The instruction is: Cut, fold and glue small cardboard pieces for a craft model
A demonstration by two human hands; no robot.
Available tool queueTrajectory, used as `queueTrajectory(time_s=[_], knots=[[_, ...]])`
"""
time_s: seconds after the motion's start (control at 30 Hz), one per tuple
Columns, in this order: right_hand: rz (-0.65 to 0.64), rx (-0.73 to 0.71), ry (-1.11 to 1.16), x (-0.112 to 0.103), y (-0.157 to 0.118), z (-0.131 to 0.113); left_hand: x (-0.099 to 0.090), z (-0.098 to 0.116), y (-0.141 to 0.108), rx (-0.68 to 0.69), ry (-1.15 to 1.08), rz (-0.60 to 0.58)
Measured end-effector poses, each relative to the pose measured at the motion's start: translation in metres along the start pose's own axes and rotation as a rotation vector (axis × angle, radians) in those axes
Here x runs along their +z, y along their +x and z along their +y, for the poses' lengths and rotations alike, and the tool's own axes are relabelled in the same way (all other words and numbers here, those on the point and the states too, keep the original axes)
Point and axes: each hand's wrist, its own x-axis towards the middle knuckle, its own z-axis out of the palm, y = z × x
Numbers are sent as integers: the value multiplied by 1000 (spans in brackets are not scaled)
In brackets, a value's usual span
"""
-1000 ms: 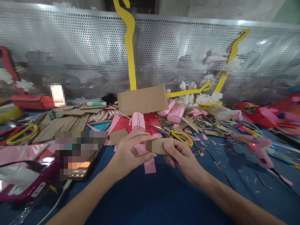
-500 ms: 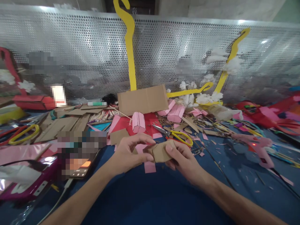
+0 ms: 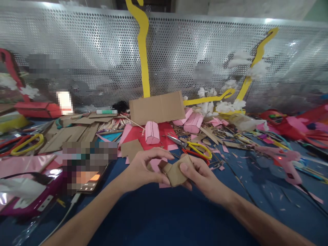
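Observation:
A small folded cardboard box is held over the front of the blue table, its open, flapped end facing left. My right hand grips its right side, thumb on the near face and the other fingers mostly hidden behind. Around the flapped end curves my left hand, thumb and fingers apart; the thumb tip is at the lower edge, and I cannot tell if it presses there. Just beyond are a pink paper-covered block, yellow-and-red-handled scissors and a flat cardboard piece.
A pink glue gun with a lit red light lies at right. A larger cardboard panel leans at the back near a tall yellow hooked strip. Cardboard sheets, a phone and a purple power strip are at left.
The cardboard box has tilted, its left end opening into view with the flaps spread. My left hand's fingers and thumb are farther apart, while my right hand keeps its grip.

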Motion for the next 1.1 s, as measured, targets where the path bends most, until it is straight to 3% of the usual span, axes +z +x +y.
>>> queueTrajectory(time_s=[0.33,0.53,0.7,0.8,0.93,1.03,1.1], knots=[[5,1,76,0,1,6,0,-3,1,10,10,-5],[199,33,399,7,8,11,4,0,3,92,145,105],[190,72,494,5,9,4,8,-1,2,6,269,255],[157,89,555,1,10,4,10,-7,3,-87,120,302],[219,114,597,-3,11,7,12,-8,8,-153,-229,349],[212,107,523,-5,10,7,15,-3,13,-267,-433,465],[125,83,407,-3,10,4,15,1,14,-346,-591,536]])
